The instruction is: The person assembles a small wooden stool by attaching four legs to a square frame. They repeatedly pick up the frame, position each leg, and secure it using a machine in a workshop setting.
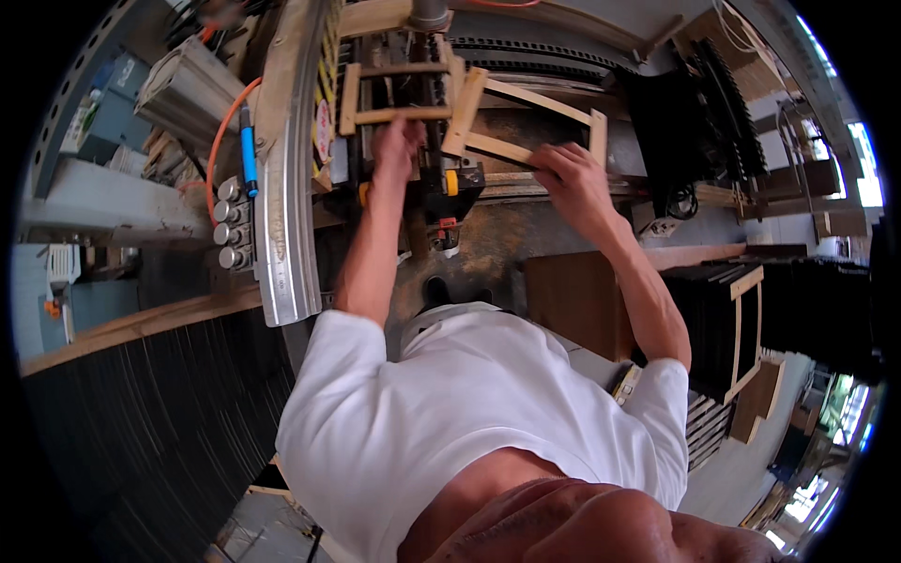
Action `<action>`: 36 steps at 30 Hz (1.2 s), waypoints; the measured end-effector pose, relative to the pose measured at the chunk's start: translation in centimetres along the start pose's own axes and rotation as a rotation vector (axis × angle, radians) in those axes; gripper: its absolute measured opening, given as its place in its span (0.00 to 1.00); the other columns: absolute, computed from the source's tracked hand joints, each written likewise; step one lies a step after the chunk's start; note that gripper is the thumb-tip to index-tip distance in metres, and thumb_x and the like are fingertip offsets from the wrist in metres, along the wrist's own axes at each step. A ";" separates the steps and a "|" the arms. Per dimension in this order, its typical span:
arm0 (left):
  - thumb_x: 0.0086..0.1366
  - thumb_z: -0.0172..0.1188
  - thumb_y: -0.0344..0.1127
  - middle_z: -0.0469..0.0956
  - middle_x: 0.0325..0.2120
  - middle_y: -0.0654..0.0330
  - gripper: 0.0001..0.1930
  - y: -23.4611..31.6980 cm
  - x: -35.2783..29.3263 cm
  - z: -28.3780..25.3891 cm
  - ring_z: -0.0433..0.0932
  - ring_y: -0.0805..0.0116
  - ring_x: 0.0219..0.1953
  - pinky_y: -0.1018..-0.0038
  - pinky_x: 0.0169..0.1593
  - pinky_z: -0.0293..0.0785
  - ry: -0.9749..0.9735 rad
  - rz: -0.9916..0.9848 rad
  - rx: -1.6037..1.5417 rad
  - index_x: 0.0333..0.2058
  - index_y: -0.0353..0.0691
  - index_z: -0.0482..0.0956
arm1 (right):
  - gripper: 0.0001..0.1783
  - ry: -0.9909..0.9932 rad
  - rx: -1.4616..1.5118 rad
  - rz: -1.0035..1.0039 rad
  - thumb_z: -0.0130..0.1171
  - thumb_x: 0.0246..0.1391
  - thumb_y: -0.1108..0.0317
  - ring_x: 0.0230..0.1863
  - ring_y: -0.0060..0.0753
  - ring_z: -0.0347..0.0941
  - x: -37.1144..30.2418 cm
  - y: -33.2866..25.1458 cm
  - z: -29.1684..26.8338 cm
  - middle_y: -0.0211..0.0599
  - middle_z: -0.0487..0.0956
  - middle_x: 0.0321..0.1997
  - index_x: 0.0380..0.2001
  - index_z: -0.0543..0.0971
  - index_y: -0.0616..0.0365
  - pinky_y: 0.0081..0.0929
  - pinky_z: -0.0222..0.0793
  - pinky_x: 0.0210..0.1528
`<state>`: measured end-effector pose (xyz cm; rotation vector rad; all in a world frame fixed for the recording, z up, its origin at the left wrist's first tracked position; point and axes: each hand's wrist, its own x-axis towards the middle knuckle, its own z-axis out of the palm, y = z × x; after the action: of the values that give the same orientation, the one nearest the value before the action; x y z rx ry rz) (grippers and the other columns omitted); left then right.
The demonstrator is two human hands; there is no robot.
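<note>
Two small rectangular wooden frames lie side by side over a dark machine bed. My right hand [572,176] has its fingers closed round the near corner of the right wooden frame [497,147], which sits at a slant. At the near bar of the left wooden frame [349,98] is my left hand [398,148], blurred by motion. Its fingers are too smeared to show whether they grip that bar. The inner ends of the two frames lie close together. Below them, a yellow roller [451,183] shows on the machine's near end.
A long metal rail [282,216] runs along the left, with a blue pen-shaped air tool [249,155], an orange hose [215,150] and silver round knobs [228,235] beside it. Black slats [160,413] are stacked at lower left. A brown box [574,300] and black stacked pieces [699,305] stand right.
</note>
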<state>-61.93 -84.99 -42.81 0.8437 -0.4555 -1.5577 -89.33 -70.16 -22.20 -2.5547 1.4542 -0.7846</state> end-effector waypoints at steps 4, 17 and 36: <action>0.65 0.55 0.36 0.80 0.33 0.57 0.11 -1.2 -12.5 0.9 0.82 0.65 0.32 0.70 0.36 0.82 0.081 -0.135 0.122 0.41 0.35 0.75 | 0.09 -0.020 0.064 -0.145 0.59 0.46 0.71 0.40 0.41 0.73 6.9 3.2 8.3 0.34 0.80 0.35 0.34 0.80 0.53 0.38 0.68 0.46; 0.68 0.53 0.35 0.78 0.37 0.56 0.12 -5.0 -29.6 -1.5 0.80 0.66 0.37 0.71 0.42 0.80 0.327 -0.138 0.142 0.43 0.32 0.73 | 0.18 -0.075 0.030 -0.406 0.58 0.48 0.69 0.45 0.39 0.74 19.3 6.2 22.8 0.33 0.81 0.43 0.45 0.80 0.46 0.36 0.65 0.48; 0.62 0.60 0.36 0.78 0.32 0.54 0.12 -9.1 -31.7 -5.3 0.80 0.62 0.36 0.66 0.42 0.79 0.864 0.051 -0.100 0.37 0.32 0.72 | 0.16 0.029 -0.088 -0.412 0.55 0.48 0.67 0.42 0.37 0.73 25.3 10.4 24.7 0.32 0.83 0.35 0.41 0.82 0.37 0.36 0.61 0.46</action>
<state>-64.61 -51.75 -44.74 1.3055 0.2253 -1.0215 -75.15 -100.71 -37.25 -2.9687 0.9958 -0.8207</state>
